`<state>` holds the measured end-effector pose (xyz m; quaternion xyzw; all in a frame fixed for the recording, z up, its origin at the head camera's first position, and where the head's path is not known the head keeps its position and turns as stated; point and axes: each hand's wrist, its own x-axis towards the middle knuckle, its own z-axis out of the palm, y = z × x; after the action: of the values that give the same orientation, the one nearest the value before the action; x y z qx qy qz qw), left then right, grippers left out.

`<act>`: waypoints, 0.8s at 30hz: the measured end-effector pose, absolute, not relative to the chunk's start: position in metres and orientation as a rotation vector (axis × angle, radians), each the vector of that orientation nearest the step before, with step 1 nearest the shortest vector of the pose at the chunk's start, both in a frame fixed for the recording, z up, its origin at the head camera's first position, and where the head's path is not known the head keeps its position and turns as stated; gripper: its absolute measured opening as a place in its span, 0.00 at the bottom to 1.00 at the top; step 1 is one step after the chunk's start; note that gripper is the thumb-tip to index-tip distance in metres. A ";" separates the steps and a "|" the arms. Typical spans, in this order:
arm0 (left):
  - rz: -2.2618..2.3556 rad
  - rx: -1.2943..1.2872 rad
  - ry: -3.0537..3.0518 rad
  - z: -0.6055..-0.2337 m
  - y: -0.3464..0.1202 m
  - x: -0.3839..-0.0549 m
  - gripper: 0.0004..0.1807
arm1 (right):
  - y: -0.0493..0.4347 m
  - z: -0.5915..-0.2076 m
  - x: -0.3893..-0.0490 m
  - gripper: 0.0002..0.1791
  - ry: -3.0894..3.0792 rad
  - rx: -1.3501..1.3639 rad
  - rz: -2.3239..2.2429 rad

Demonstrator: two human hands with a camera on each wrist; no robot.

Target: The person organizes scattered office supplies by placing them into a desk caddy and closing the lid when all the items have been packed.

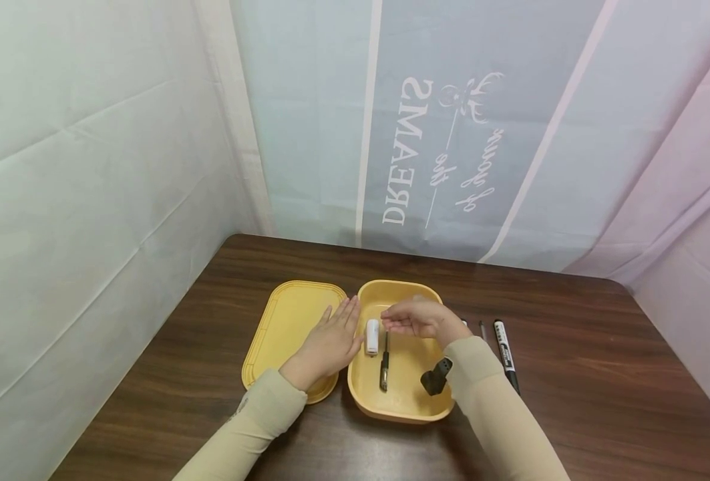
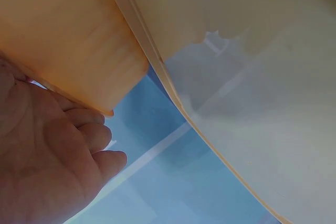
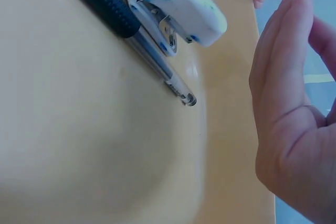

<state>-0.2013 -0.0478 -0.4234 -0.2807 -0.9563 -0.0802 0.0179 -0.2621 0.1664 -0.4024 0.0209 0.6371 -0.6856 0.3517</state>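
Note:
My left hand (image 1: 329, 337) lies with fingers straight over the right edge of a yellow lid (image 1: 294, 304), along the left rim of a yellow box (image 1: 399, 286). The left wrist view shows its fingers by the box's outer wall (image 2: 68, 35). My right hand (image 1: 417, 317) is over the far right of the box, fingers together and extended, nothing between them. Inside the box lie a small white stapler (image 1: 372, 336) and a clear pen with a black grip (image 1: 385, 371), side by side. In the right wrist view, the stapler (image 3: 189, 9) is beside the pen (image 3: 113, 11).
To the right of the box, a white marker with black ends (image 1: 505, 351) and a slim dark pen (image 1: 483, 329) lie on the brown wooden table (image 1: 583, 374), partly behind my right sleeve. A black device (image 1: 436, 377) sits by my right cuff. Printed cloth (image 1: 306, 133) hangs behind.

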 end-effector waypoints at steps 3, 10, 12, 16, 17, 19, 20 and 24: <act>-0.246 -0.873 -2.964 -0.425 -0.048 -0.200 0.34 | 0.167 -0.400 -0.260 0.10 1.623 0.037 -1.797; -0.233 -0.877 -2.948 -0.429 -0.047 -0.199 0.34 | 0.173 -0.394 -0.254 0.16 1.544 -0.017 -1.858; -0.226 -0.876 -2.945 -0.430 -0.047 -0.199 0.34 | 0.176 -0.392 -0.252 0.17 1.544 -0.015 -1.877; -0.223 -0.878 -2.946 -0.431 -0.047 -0.199 0.34 | 0.182 -0.390 -0.251 0.16 1.575 -0.004 -1.900; -0.226 -0.879 -2.947 -0.430 -0.047 -0.199 0.34 | 0.184 -0.390 -0.250 0.15 1.581 0.003 -1.901; -0.227 -0.881 -2.953 -0.429 -0.047 -0.198 0.34 | 0.188 -0.389 -0.250 0.15 1.587 0.013 -1.903; -0.226 -0.882 -2.956 -0.428 -0.047 -0.198 0.34 | 0.190 -0.388 -0.250 0.14 1.589 0.018 -1.900; -0.225 -0.885 -2.963 -0.426 -0.047 -0.198 0.34 | 0.200 -0.383 -0.248 0.14 1.592 0.004 -1.892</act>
<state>-0.1977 -0.0465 -0.4260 -0.2854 -0.9554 -0.0726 0.0203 -0.2484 0.2002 -0.3832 0.0014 0.6081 -0.7229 0.3281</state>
